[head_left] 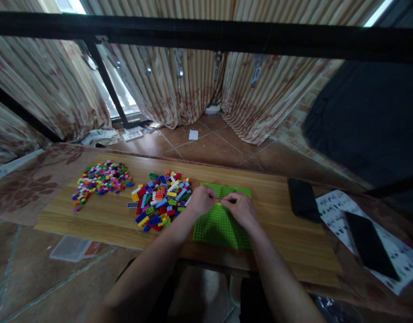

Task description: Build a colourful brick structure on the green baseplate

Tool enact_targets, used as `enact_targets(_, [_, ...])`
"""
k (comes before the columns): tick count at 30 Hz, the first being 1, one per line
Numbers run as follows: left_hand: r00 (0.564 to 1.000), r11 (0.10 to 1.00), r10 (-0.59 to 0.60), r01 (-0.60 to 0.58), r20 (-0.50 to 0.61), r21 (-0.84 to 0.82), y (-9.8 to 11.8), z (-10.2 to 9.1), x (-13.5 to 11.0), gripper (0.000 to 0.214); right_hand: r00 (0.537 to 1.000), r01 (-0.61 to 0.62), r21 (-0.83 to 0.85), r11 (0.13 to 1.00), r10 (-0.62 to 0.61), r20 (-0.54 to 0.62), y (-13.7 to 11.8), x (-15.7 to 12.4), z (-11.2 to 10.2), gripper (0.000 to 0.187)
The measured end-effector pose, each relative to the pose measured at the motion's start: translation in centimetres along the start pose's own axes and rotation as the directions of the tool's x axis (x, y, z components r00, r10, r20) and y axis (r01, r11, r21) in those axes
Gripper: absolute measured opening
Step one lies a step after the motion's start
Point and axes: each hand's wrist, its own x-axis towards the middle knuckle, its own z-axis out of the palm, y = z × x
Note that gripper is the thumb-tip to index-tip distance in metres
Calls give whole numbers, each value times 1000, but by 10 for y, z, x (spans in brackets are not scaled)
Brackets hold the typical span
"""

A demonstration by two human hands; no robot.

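Observation:
A green studded baseplate (223, 224) lies flat on the wooden table (280, 237). Both hands rest over its far half. My left hand (202, 200) and my right hand (240, 207) are curled, fingertips meeting in a pinch around a small yellow brick (219, 203) that shows between them just above the plate. Left of the plate lies a heap of larger coloured bricks (161, 199). Further left sits a heap of smaller coloured bricks (100, 178).
Two black phones lie to the right: one (303, 199) on the wood, the other (371, 244) on a printed sheet (334, 208). A clear plastic box (71, 248) sits on the tiled floor below the table's left edge. Curtains hang behind.

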Motion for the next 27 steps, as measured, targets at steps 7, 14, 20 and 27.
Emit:
enact_targets(7, [996,991,88,-89,18,101,8,-2,-7,26,993,98,315,944,-112,27,23,-3,-14,32])
enact_targets(14, [995,984,98,-98,13,147,8,-6,-11,22,978,199,65,978,-202,57,19,-11,-24,25])
enact_targets(20, [991,961,132,-128,0,247,7,4,-15,22,967,252,-146,957,-244,74,11,-12,-21,13])
enact_targets(27, [984,955,177,-170,-7,242,9,8,-17,20,967,254,-130,959,-248,61,10,-14,-23,10])
